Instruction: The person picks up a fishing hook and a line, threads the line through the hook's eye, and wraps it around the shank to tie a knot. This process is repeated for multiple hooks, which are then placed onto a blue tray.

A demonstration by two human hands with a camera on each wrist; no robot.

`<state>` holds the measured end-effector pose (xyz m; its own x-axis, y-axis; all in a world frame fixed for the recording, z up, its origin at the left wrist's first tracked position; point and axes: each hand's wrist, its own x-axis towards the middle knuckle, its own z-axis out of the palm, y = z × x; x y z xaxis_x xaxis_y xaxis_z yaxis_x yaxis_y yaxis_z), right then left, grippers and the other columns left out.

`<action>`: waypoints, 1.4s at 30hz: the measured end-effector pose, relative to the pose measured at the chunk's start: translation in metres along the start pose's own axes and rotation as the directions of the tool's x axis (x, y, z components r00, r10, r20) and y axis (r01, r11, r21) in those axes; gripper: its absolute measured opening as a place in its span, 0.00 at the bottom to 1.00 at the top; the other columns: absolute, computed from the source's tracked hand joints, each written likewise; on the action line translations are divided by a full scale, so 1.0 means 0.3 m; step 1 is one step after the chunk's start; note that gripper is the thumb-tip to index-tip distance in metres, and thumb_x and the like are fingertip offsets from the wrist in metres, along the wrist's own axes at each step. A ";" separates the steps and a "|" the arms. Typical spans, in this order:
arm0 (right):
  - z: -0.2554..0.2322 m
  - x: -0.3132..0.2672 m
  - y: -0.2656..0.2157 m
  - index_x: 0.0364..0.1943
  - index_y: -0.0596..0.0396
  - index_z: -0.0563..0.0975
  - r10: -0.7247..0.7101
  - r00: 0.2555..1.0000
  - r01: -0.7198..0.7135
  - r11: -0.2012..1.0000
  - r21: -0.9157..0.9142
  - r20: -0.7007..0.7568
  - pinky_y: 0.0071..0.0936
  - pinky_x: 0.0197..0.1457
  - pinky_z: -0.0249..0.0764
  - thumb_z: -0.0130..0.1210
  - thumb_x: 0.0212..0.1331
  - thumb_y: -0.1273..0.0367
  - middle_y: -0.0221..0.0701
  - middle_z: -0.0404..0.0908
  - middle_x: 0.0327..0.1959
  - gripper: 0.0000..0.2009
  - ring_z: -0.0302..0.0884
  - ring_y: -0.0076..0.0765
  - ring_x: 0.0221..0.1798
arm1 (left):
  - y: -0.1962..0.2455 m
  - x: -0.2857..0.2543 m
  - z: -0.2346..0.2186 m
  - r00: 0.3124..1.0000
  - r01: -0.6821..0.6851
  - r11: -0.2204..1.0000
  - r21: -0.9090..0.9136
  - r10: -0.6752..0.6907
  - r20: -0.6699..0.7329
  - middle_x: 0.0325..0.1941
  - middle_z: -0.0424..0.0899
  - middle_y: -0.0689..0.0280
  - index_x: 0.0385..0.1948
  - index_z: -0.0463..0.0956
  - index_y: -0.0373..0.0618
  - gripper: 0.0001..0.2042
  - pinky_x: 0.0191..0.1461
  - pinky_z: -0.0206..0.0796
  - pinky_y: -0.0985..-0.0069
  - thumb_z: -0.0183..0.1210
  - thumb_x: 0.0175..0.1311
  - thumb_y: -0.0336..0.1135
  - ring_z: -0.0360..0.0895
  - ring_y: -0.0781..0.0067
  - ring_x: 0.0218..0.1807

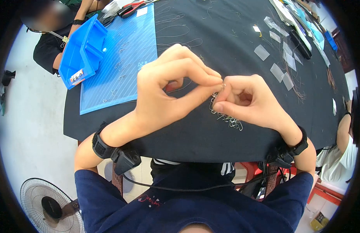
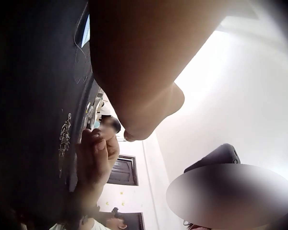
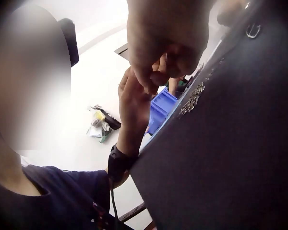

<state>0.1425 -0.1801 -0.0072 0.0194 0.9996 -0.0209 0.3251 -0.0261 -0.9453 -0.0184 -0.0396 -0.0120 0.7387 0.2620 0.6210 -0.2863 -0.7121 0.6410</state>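
Observation:
Both hands meet over the dark table. My left hand (image 1: 164,83) pinches a tiny, shiny piece, seemingly a fish hook (image 1: 224,84), between thumb and index fingertips. Against those fingertips, my right hand (image 1: 252,99) has its index finger curled and its thumb pressed to it, gripping at the same piece. Most of the piece is hidden by the fingers. Below the right fingers lies a pile of silver fish hooks (image 1: 235,123), partly covered by that hand. The pile also shows in the right wrist view as a heap of fish hooks (image 3: 193,99) on the cloth.
Left of the hands lies a blue striped board (image 1: 121,77) with hooks and thin lines set along it. On it stands a blue bin (image 1: 85,54), with red-handled pliers (image 1: 131,9) behind. Clear plastic pieces (image 1: 261,52) are scattered at right. Other people sit at the table.

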 end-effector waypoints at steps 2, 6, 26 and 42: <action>0.006 -0.013 -0.014 0.27 0.56 0.76 0.002 1.000 -0.002 0.999 0.040 0.002 0.17 0.20 0.48 0.61 0.54 0.71 0.17 0.65 0.12 0.05 0.54 0.10 0.17 | -0.011 0.006 0.002 0.999 -0.042 0.999 0.031 0.042 -0.015 0.30 0.81 0.68 0.26 0.81 0.42 0.07 0.21 0.49 0.91 0.66 0.46 0.19 0.69 0.87 0.28; -0.027 -0.026 -0.053 0.27 0.55 0.77 -0.209 0.976 0.215 0.969 -0.123 0.061 0.15 0.19 0.48 0.61 0.53 0.74 0.17 0.68 0.14 0.03 0.54 0.09 0.16 | -0.020 0.009 0.010 0.997 -0.063 0.995 0.075 0.059 0.053 0.29 0.82 0.70 0.25 0.82 0.44 0.07 0.23 0.51 0.88 0.67 0.45 0.20 0.69 0.85 0.28; 0.012 -0.010 -0.013 0.26 0.56 0.77 0.076 0.994 -0.086 0.988 0.127 0.078 0.15 0.20 0.53 0.61 0.53 0.72 0.18 0.70 0.14 0.04 0.59 0.09 0.17 | -0.024 0.002 0.015 0.997 -0.065 0.997 0.029 0.066 -0.051 0.30 0.82 0.69 0.24 0.81 0.46 0.07 0.21 0.48 0.89 0.67 0.46 0.20 0.70 0.87 0.28; -0.019 0.011 -0.016 0.32 0.59 0.78 -0.153 0.943 0.147 0.988 -0.042 -0.296 0.11 0.29 0.63 0.58 0.57 0.74 0.20 0.77 0.23 0.03 0.69 0.09 0.27 | 0.021 0.009 0.035 0.973 -0.219 0.974 -0.061 0.223 0.067 0.28 0.83 0.67 0.23 0.81 0.45 0.08 0.32 0.55 0.80 0.70 0.42 0.24 0.72 0.78 0.27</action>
<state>0.1465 -0.1768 -0.0010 0.2483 0.9430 0.2214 0.3641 0.1210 -0.9235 -0.0118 -0.0502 -0.0111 0.6956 0.0524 0.7165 -0.4778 -0.7110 0.5159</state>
